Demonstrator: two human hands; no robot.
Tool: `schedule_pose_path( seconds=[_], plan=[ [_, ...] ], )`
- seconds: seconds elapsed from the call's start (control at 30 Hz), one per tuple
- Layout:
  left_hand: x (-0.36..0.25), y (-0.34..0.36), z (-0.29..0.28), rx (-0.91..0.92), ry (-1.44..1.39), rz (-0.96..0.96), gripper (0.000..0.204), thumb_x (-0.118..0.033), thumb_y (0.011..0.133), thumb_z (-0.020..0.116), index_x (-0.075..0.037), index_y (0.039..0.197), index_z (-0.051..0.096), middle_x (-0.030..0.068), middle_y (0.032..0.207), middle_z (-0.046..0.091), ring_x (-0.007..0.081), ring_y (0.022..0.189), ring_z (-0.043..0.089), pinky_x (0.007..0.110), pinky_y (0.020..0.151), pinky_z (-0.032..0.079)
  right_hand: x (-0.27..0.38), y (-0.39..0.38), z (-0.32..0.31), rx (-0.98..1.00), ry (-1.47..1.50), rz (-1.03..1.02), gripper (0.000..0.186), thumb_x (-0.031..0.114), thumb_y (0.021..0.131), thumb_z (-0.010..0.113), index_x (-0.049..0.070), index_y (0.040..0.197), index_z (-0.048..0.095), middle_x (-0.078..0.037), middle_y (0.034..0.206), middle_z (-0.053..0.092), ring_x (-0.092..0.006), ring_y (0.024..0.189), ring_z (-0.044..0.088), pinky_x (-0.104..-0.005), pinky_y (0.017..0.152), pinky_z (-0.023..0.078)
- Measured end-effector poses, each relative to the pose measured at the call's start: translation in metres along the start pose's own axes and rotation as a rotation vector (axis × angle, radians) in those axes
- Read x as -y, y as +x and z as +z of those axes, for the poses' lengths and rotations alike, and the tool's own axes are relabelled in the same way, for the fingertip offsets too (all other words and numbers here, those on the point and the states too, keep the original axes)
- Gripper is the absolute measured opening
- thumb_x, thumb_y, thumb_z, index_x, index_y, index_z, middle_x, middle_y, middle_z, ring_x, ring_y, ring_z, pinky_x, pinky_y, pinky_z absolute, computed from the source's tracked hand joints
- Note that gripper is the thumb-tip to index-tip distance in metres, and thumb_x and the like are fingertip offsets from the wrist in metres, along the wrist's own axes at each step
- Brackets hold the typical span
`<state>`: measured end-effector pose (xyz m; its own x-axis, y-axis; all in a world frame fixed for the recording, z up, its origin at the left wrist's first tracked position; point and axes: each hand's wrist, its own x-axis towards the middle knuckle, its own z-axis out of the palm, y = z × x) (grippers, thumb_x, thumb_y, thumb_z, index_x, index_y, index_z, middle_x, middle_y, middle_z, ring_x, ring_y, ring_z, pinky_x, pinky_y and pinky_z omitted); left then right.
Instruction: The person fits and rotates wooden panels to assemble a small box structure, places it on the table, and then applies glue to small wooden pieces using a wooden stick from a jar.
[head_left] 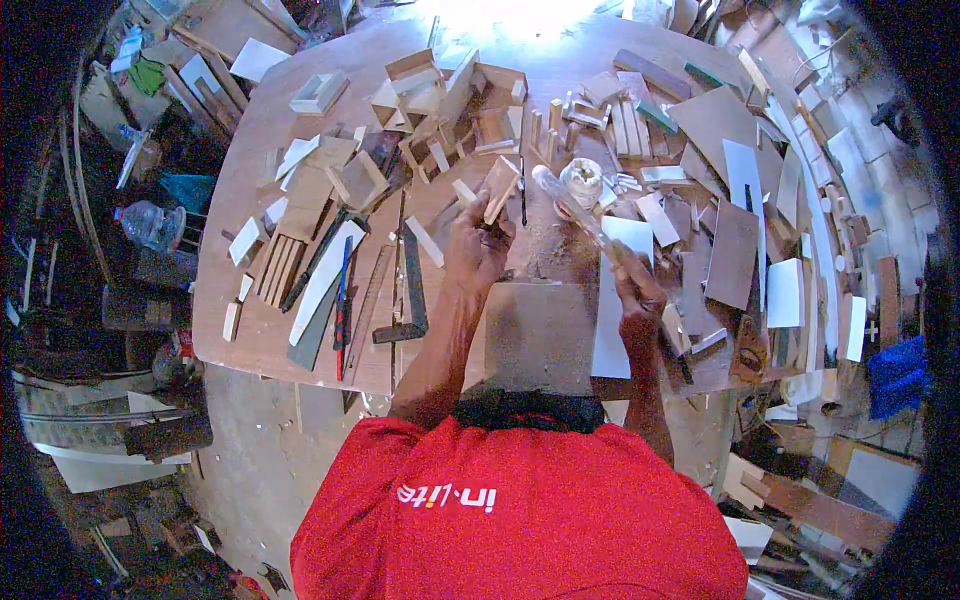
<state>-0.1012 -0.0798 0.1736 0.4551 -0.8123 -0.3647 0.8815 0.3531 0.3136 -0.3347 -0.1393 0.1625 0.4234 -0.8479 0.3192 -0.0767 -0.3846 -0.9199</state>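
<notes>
My left hand (pixel 480 245) is closed round a small wooden piece (pixel 503 188), raised above the middle of the table. In my right hand (pixel 638 292) is a long pale stick (pixel 580 212) with a rounded far end, somewhat blurred; its exact kind does not show. The stick slants up and left, its far end near the wooden piece but apart from it. Just behind the stick stands a round whitish tub (pixel 582 178). Under my forearms lies a flat brown board (pixel 538 335) at the table's near edge.
The brown table (pixel 225 320) carries several small wooden frames (pixel 358 182) and boxes at left and back. A black square (pixel 413 290), a red-and-black tool (pixel 343 310) and white strips lie left. Flat boards (pixel 732 255) and offcuts crowd the right. Clutter surrounds the table.
</notes>
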Motion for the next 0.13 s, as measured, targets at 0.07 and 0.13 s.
schedule_pose_path(
  seconds=[0.07, 0.13],
  plan=[
    [-0.0002, 0.0011, -0.0022, 0.021, -0.005, 0.01, 0.012, -0.015, 0.092, 0.056, -0.004, 0.097, 0.056, 0.0034, 0.074, 0.058, 0.014, 0.065, 0.06, 0.026, 0.056, 0.052, 0.0048, 0.0015, 0.005, -0.013, 0.004, 0.013, 0.025, 0.005, 0.09, 0.055, -0.002, 0.112, 0.063, -0.015, 0.109, 0.064, -0.0245, 0.102, 0.058, -0.0351, 0.091, 0.043],
    [-0.0012, 0.0028, -0.0044, 0.051, -0.016, -0.018, 0.014, -0.016, 0.092, 0.057, -0.004, 0.099, 0.055, 0.005, 0.078, 0.062, 0.0142, 0.067, 0.061, 0.028, 0.059, 0.054, -0.0019, 0.0037, 0.0063, 0.017, -0.16, -0.15, 0.032, 0.006, 0.09, 0.057, 0.007, 0.122, 0.061, -0.007, 0.1, 0.06, -0.0149, 0.09, 0.053, -0.0242, 0.083, 0.04]
  ],
)
